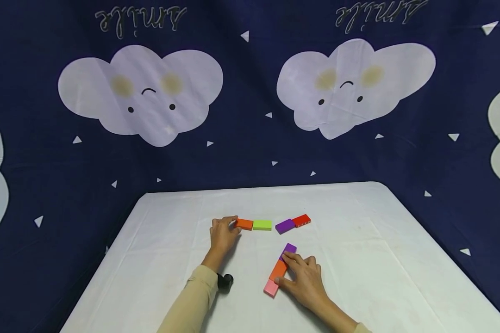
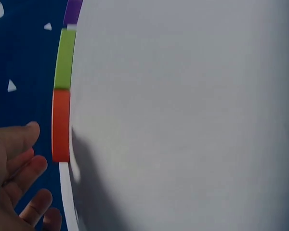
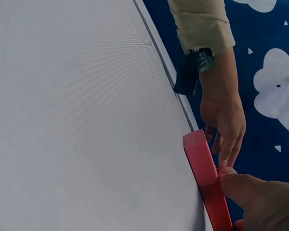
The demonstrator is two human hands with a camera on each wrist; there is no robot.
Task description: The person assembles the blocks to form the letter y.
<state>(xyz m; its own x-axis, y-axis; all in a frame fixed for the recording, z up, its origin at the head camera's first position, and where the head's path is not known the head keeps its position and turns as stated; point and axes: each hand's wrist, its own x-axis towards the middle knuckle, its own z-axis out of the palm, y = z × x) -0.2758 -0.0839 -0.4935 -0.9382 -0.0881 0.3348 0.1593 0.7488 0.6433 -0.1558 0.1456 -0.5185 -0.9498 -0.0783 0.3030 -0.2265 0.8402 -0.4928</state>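
2 grips are shown above a white-covered desk (image 1: 358, 268). The left grip (image 1: 223, 235) is spread, with thumb and fingers parted; it is placed just beside the left end of the far orange block (image 1: 245, 225), and a narrow gap between fingers and block is seen in the left wrist view. To the right of this grip, the far orange block is met end to end by a lime-green block (image 1: 262, 225); farther right, beyond a gap, a purple block (image 1: 284, 226) is set at a slant, its far end touched by a red block (image 1: 301, 220) marked with white dots. The right grip (image 1: 308, 280) is bent over a slanting row of 3 blocks, which is located at its thumb and fingertips: by the thumb, the joint of the pink block (image 1: 270, 288) and the near orange block (image 1: 278, 270) is touched; by a fingertip, the second purple block (image 1: 290, 248) is touched at the far end. Whether any block is pinched there cannot be told. Behind the left grip, a black device (image 1: 225, 283) is worn at the sleeve (image 1: 193, 296).
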